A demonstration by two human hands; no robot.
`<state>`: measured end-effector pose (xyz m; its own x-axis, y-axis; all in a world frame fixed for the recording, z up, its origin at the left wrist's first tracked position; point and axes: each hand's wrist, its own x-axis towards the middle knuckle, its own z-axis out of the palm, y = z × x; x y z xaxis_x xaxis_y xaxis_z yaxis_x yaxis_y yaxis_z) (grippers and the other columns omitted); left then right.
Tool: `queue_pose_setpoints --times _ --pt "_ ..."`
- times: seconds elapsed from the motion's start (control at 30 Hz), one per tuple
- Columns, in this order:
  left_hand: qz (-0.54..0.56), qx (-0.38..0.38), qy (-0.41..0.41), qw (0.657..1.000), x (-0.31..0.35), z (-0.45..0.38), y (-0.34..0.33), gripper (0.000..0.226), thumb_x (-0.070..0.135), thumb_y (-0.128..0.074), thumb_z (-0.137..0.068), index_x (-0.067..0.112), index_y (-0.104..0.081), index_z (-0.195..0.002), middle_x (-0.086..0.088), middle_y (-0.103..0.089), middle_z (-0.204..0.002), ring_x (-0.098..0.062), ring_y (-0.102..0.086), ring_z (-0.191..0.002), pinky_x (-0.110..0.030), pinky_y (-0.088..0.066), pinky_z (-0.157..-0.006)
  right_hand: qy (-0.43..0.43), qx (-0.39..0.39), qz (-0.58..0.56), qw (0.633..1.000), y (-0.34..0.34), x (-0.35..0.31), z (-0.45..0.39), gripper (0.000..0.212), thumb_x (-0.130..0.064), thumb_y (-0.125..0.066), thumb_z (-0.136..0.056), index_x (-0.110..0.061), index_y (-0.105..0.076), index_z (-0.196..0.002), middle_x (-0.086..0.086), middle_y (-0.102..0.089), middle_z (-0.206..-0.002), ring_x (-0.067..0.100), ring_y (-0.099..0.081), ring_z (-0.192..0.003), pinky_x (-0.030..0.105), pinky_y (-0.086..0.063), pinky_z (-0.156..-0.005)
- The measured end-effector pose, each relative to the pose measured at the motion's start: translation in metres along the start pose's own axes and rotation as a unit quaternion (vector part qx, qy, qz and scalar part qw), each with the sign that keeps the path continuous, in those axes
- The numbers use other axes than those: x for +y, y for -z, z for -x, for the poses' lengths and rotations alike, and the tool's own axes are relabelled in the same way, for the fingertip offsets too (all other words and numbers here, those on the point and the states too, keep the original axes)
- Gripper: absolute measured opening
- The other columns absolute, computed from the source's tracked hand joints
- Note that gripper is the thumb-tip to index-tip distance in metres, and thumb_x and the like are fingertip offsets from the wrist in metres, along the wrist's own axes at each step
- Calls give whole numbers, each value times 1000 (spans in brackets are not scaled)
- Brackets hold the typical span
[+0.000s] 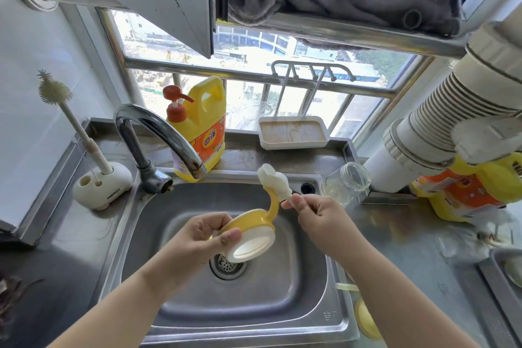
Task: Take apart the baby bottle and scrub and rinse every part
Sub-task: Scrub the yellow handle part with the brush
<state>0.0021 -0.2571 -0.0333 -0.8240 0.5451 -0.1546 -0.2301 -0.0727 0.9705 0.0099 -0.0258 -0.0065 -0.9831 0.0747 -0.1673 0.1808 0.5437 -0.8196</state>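
Observation:
Over the steel sink (147,220), my left hand (203,237) grips the yellow and white bottle collar (251,237), its white threaded opening tilted toward me and a yellow handle curving up from it. My right hand (313,217) pinches the short stem of a small white brush (272,181), whose foamy head stands beside the top of that handle. The clear bottle body (346,182) lies on its side on the counter to the right of the sink. A yellow bottle part (365,319) lies on the counter near my right forearm, partly hidden.
The faucet (158,135) arches over the sink's back left. Behind it stands a yellow detergent jug (203,127). A long bottle brush (70,121) stands in its white holder at the left. A white tray (293,135) sits on the sill. A second detergent jug (466,192) and white pipes fill the right.

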Motion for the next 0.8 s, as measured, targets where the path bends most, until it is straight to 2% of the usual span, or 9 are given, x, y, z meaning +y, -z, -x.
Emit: queue_pose_setpoints --times 0.13,0.23,0.3,0.37,0.5,0.57,0.63,0.73,0.8 --pt "10 32 10 999 1 -1 10 39 53 -77 -60 17 -64 -67 1 -53 -66 -8 -46 -63 -14 -37 -60 9 -39 25 999 -2 5 16 27 -32 -48 -96 -24 -71 -85 -9 -25 -42 6 -23 -39 17 -21 -43" --pt "-108 5 16 994 2 -1 8 30 54 -67 -64 25 -60 -63 9 -52 -72 -5 -46 -69 -15 -36 -66 -21 -11 27 999 -2 6 8 27 -35 -47 -96 -24 -69 -84 -10 -29 -40 5 -28 -39 19 -26 -46" --pt "-254 17 3 967 -3 -5 7 29 64 -62 -62 35 -60 -65 9 -53 -82 -4 -48 -84 -21 -36 -81 -31 -14 -6 999 -1 3 1 30 -40 -50 -93 -21 -65 -76 -12 -32 -41 3 -30 -40 20 -26 -48" --pt "-355 24 -43 934 -8 -8 7 23 66 -57 -62 44 -55 -67 12 -53 -83 -1 -44 -100 -33 -24 -102 -42 -36 -29 998 -4 -1 -2 31 -44 -58 -87 -18 -63 -70 -14 -37 -41 2 -33 -40 17 -27 -47" --pt "-443 -26 -102 890 -10 -10 8 20 62 -50 -69 43 -47 -73 24 -53 -88 7 -37 -107 -35 1 -109 -56 -53 -59 995 -15 -2 -4 25 -37 -68 -82 -12 -71 -80 -11 -46 -50 4 -40 -46 18 -34 -52" --pt "-491 -28 -150 858 -16 -9 11 23 60 -53 -73 38 -50 -76 24 -52 -88 8 -37 -107 -44 -4 -110 -45 -51 -64 996 -20 -2 -3 19 -28 -68 -83 -10 -69 -78 -7 -55 -54 7 -47 -51 21 -40 -56" --pt "-520 13 -204 829 -22 -9 13 29 64 -55 -74 35 -53 -79 27 -46 -108 2 -35 -115 -48 -17 -108 -36 -46 -46 997 -24 -2 -1 16 -22 -63 -86 -13 -66 -74 -6 -60 -54 8 -49 -54 24 -42 -59" --pt "-412 158 -192 877 -20 -6 12 42 69 -62 -61 47 -50 -95 29 -24 -133 4 -19 -128 -16 -21 -103 -36 -29 -41 998 -24 3 2 14 -18 -59 -88 -15 -65 -76 -6 -63 -56 7 -53 -56 24 -45 -64" --pt "-307 209 -148 917 -19 -2 11 56 64 -70 -54 56 -44 -103 29 -20 -133 5 -22 -131 -15 -25 -106 -36 -16 -49 998 -20 7 4 12 -15 -60 -88 -15 -65 -77 -6 -65 -58 5 -56 -57 21 -46 -66"
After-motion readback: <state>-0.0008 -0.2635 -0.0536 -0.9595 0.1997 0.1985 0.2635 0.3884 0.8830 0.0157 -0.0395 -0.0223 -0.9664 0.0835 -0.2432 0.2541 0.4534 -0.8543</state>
